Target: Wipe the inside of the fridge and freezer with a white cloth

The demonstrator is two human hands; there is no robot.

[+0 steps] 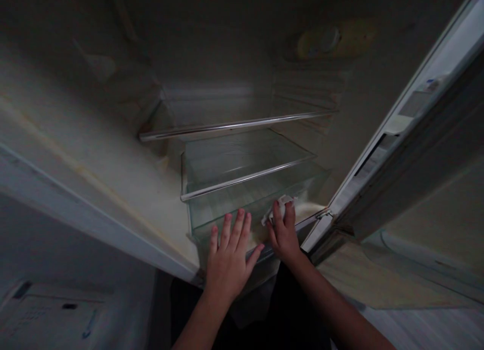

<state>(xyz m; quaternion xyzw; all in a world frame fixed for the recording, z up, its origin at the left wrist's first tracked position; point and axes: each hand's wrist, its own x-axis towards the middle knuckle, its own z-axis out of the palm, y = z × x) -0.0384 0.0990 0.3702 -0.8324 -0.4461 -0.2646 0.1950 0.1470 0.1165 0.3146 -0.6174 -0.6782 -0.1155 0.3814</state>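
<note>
Low in an open fridge, a clear drawer [219, 214] shows its see-through front panel. My left hand [229, 259] lies flat near that front, fingers stretched and holding nothing. To its right, my right hand [283, 236] is closed around a crumpled white tissue [283, 207], at the right part of the drawer front. Whether the tissue touches the panel I cannot tell. Behind the hands a glass shelf [242, 181] with a pale front trim spans the space above the drawer.
A higher shelf edge [238, 124] crosses the fridge. A yellow bottle [333, 39] lies in the dark upper right. The fridge door [427, 198] stands open on the right, the side wall [113, 188] runs along the left. A white appliance [49, 314] is at the lower left.
</note>
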